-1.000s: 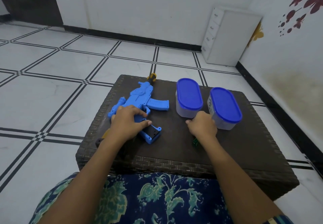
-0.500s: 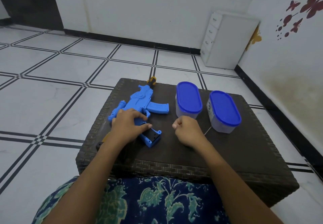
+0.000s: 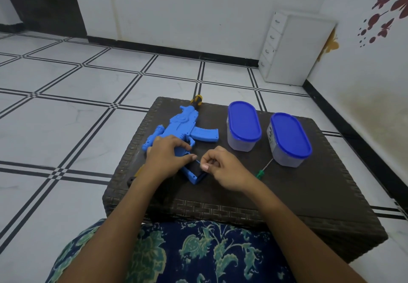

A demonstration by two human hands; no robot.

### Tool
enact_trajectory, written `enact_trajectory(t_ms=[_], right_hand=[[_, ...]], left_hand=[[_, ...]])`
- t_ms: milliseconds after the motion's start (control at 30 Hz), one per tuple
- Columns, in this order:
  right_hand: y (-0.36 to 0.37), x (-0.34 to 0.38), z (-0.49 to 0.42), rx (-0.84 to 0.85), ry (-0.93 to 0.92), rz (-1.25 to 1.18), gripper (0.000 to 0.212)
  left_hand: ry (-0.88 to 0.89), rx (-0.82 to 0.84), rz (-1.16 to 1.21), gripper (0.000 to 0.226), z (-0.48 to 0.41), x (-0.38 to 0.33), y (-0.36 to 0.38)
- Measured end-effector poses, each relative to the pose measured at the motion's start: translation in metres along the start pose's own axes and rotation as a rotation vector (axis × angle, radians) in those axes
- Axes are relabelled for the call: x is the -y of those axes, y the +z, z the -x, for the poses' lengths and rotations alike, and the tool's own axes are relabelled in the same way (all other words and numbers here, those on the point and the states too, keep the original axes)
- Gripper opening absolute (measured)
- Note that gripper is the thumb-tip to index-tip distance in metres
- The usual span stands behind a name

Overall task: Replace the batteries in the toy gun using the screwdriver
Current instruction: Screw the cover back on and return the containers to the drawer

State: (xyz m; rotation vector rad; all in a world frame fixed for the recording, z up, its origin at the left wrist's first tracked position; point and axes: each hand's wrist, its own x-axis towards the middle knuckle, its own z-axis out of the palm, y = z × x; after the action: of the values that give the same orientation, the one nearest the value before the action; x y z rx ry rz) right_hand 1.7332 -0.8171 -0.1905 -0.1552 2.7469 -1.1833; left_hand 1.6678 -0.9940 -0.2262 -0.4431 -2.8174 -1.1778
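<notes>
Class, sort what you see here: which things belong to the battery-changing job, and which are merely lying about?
Belonging to the job: toy gun; screwdriver; left hand on the gun; right hand beside it.
Lying about: two blue-lidded containers, contents unclear; white drawer unit on the floor.

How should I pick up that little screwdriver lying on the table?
Take the screwdriver by its green handle, coming from above on the near side. It lies flat, its thin metal shaft points at the nearer container, and the handle end sits clear beside the right hand.
</notes>
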Motion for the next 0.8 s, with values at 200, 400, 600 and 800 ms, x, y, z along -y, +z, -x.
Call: enact_trajectory(t_ms=[200, 400, 600, 800], right_hand=[[0.0011, -0.0058, -0.0019, -0.032, -0.021, -0.008, 0.012], [0.0065, -0.0028, -0.0026, -0.034, -0.051, 0.008, 0.012], [0.0065, -0.0038, -0.0006, -0.077, -0.054, 0.029, 0.012], [-0.0007, -0.0110, -0.0020, -0.068, 0.248, -0.382, 0.055]], left_hand=[[-0.004, 0.000, 0.015, 0.023, -0.0006, 0.0010, -0.0002], [-0.003, 0.005, 0.012, 0.022, -0.0001, 0.0005, -0.0004], [0.015, 0.002, 0.018, 0.024, -0.0018, 0.0025, 0.0011], [0.010, -0.001, 0.016, 0.026, -0.0020, 0.0032, 0.0012]])
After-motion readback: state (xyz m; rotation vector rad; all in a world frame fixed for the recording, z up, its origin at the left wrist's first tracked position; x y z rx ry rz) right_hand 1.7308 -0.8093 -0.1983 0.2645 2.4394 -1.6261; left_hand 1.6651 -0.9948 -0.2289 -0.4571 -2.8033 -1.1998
